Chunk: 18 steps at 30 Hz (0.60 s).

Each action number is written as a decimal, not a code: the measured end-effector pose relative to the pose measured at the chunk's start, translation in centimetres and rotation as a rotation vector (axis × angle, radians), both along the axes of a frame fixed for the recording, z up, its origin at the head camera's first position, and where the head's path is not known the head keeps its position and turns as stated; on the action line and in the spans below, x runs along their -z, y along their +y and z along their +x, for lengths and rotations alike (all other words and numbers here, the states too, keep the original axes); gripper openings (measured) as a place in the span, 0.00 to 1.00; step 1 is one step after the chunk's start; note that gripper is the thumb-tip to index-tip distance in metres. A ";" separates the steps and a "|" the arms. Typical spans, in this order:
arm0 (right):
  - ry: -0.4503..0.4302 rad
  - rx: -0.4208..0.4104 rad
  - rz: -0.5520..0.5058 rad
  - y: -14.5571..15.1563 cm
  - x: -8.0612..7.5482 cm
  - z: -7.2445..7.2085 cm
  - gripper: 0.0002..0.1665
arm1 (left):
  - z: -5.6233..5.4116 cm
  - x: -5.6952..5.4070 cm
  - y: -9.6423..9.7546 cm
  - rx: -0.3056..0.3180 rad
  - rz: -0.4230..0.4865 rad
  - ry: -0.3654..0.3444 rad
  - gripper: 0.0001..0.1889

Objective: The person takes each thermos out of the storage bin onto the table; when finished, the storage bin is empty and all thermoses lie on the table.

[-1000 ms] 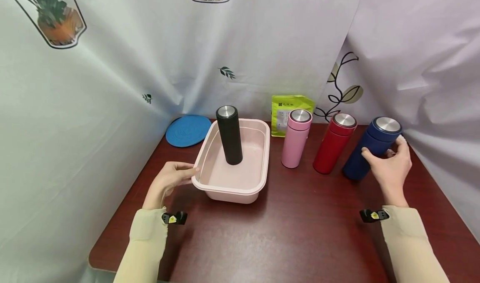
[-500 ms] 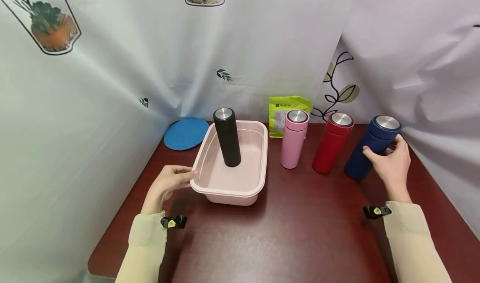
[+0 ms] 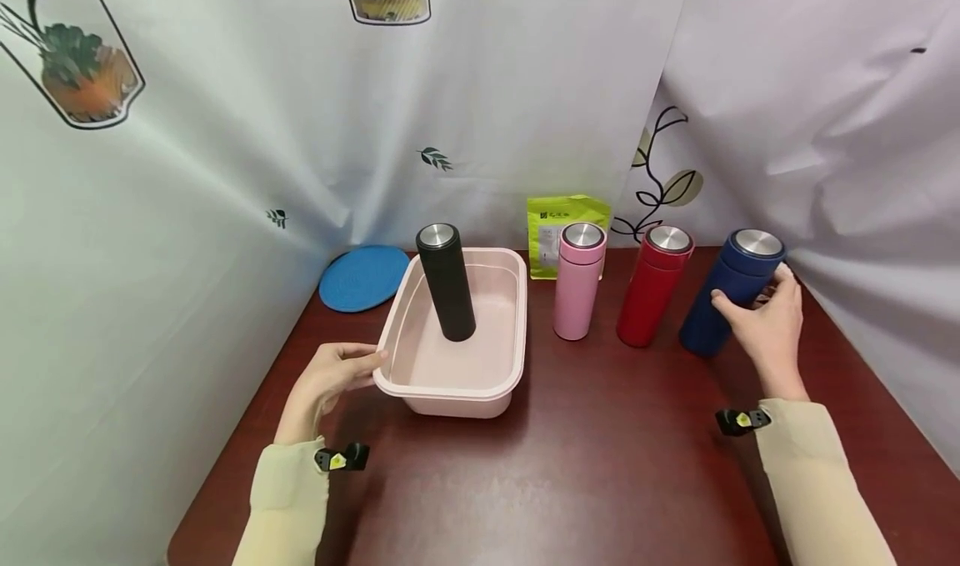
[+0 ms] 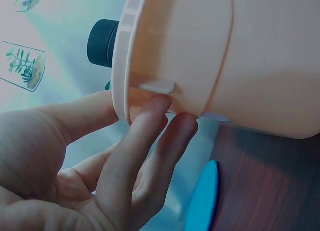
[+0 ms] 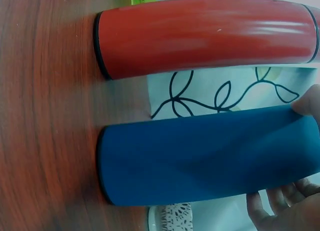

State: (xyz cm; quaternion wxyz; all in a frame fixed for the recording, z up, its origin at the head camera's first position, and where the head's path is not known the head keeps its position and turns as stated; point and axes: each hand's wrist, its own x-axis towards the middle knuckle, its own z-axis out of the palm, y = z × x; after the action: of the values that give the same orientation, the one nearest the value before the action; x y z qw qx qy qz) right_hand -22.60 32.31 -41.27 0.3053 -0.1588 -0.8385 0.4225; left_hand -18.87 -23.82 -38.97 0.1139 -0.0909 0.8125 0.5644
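My left hand (image 3: 337,374) pinches the near left rim of a pale pink plastic basin (image 3: 517,316). In the left wrist view, the thumb (image 4: 85,113) lies at the rim and the fingers (image 4: 175,136) are under it, against the outer wall. A black thermos (image 3: 447,291) with a silver-topped lid stands inside the basin. At the right, my right hand (image 3: 768,324) grips a dark blue thermos (image 3: 712,303), thumb on one side and fingers on the other. The right wrist view has the base of the blue thermos (image 5: 200,158) at the tabletop.
Left of the blue thermos stand a red thermos (image 3: 651,291) and a pink thermos (image 3: 579,287). A yellow-green pouch (image 3: 543,232) leans at the back. A round blue mat (image 3: 363,278) lies at the back left. Behind the blue thermos is a speckled white object (image 5: 175,218).
The head view has shifted a little, so the whole scene sits slightly further left. Both hands keep their hold, and the basin and thermoses stay in place.
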 end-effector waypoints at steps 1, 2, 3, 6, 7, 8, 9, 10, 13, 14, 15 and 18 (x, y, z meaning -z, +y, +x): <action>-0.005 0.000 -0.012 -0.1 0.1 0.1 0.45 | 0.0 0.1 0.0 -0.006 0.003 0.002 0.28; -0.007 0.001 -0.030 -0.2 0.2 0.2 0.45 | 0.1 0.1 0.0 -0.007 0.008 0.004 0.28; -0.003 0.006 -0.050 -0.3 0.3 0.3 0.46 | 0.1 0.1 0.0 -0.005 0.012 0.007 0.29; 0.064 0.034 -0.113 -1.0 0.8 0.6 0.48 | 0.3 0.1 0.0 -0.008 0.019 0.008 0.29; 0.100 0.050 -0.138 -1.1 0.9 0.7 0.47 | 0.3 0.1 0.0 -0.008 0.017 0.008 0.29; 0.144 0.066 -0.164 -1.3 0.9 0.8 0.47 | 0.3 0.1 0.0 -0.008 0.016 0.007 0.28; 0.193 0.080 -0.182 -1.4 0.9 0.9 0.47 | 0.3 0.1 0.0 -0.008 0.013 0.007 0.29; 0.246 0.088 -0.204 -1.6 0.9 0.9 0.46 | 0.3 0.1 0.1 -0.013 0.010 0.004 0.28; 0.370 0.086 -0.270 -2.0 0.6 1.2 0.43 | 0.3 0.0 0.1 -0.020 0.002 -0.002 0.29; 0.406 0.080 -0.285 -2.1 0.5 1.3 0.42 | 0.3 0.0 0.1 -0.024 0.002 -0.003 0.29; 0.436 0.073 -0.297 -2.3 0.4 1.4 0.40 | 0.3 -0.1 0.1 -0.026 0.000 -0.007 0.29; 0.527 0.052 -0.336 -3.0 -0.1 1.8 0.37 | 0.3 -0.2 0.2 -0.015 -0.002 0.000 0.28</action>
State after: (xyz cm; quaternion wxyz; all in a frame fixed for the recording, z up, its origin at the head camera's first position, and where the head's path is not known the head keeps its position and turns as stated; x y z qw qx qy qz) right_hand -20.80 29.30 -41.21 0.4921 -0.1136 -0.6446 0.5740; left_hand -18.61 -23.62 -38.80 0.1097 -0.0970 0.8124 0.5644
